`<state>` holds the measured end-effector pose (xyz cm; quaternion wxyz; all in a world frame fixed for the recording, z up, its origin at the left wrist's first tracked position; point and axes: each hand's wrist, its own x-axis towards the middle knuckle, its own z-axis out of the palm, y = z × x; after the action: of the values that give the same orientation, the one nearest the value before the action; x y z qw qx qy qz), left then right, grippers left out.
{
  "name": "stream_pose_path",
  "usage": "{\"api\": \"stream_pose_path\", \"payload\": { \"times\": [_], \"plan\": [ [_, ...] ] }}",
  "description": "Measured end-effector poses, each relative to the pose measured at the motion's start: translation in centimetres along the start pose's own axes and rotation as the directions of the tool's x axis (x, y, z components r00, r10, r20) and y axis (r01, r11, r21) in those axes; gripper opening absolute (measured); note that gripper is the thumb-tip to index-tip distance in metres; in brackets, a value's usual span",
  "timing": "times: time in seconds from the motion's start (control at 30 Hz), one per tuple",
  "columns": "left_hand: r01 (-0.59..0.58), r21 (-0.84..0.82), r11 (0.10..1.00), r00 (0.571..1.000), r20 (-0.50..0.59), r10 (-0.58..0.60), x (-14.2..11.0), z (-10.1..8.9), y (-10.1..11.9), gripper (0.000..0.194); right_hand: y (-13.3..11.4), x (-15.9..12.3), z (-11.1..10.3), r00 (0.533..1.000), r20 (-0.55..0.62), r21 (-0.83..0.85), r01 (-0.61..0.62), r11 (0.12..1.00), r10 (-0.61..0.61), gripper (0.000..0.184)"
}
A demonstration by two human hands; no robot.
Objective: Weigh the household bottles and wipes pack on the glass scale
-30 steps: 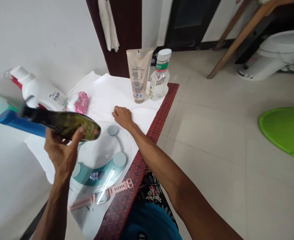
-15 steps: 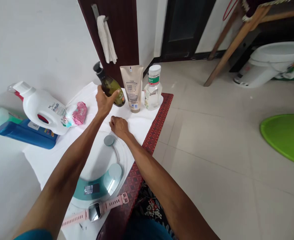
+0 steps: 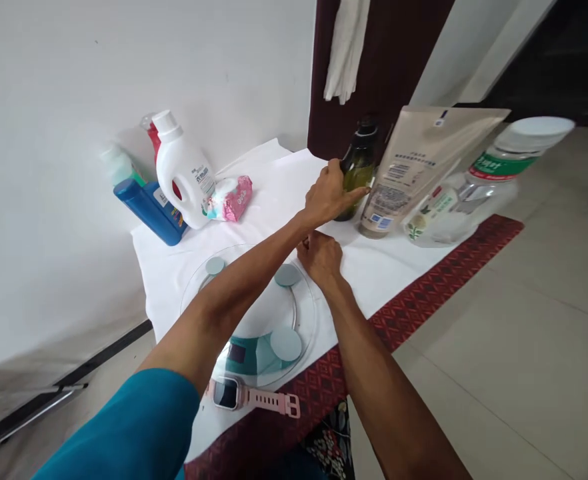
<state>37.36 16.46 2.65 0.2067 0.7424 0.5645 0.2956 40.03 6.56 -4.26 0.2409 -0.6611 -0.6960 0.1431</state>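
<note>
My left hand is around the dark green pump bottle, its thumb lying across the front. The bottle stands nearly upright on the white cloth, close beside a beige squeeze tube. Right of the tube is a clear jar with a white lid and green label. My right hand is curled into a fist on the cloth, at the edge of a round glass scale; nothing shows in it. My left forearm passes over the scale and covers part of it.
By the wall stand a white detergent bottle, a blue bottle and a pink packet. A pink-strapped watch lies near the front edge. A patterned red border runs along the table's right side. A white towel hangs behind.
The pump bottle, tilted in my left hand before, has come down upright beside the tube. My view has swung left and nearer the table. My right fist stays by the scale.
</note>
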Motion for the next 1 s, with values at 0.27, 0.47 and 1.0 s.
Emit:
{"api": "stream_pose_path", "payload": {
  "times": [0.27,0.47,1.0],
  "plan": [
    [-0.136,0.123,0.983,0.971,-0.180,0.157,-0.8,-7.4,-6.4,0.095,-0.1,0.0,-0.5,1.000,0.003,0.084,-0.015,0.996,0.015,0.014],
    [0.335,0.554,0.762,0.936,-0.290,-0.200,-3.5,-13.9,-13.0,0.090,0.1,0.2,0.2,0.999,-0.042,0.129,-0.021,0.991,0.026,0.014],
    [0.481,0.096,0.872,0.811,-0.427,-0.400,-2.8,-12.7,-15.3,0.069,1.0,0.6,1.2,0.995,-0.101,0.183,0.010,0.983,0.009,0.014]
  ]
}}
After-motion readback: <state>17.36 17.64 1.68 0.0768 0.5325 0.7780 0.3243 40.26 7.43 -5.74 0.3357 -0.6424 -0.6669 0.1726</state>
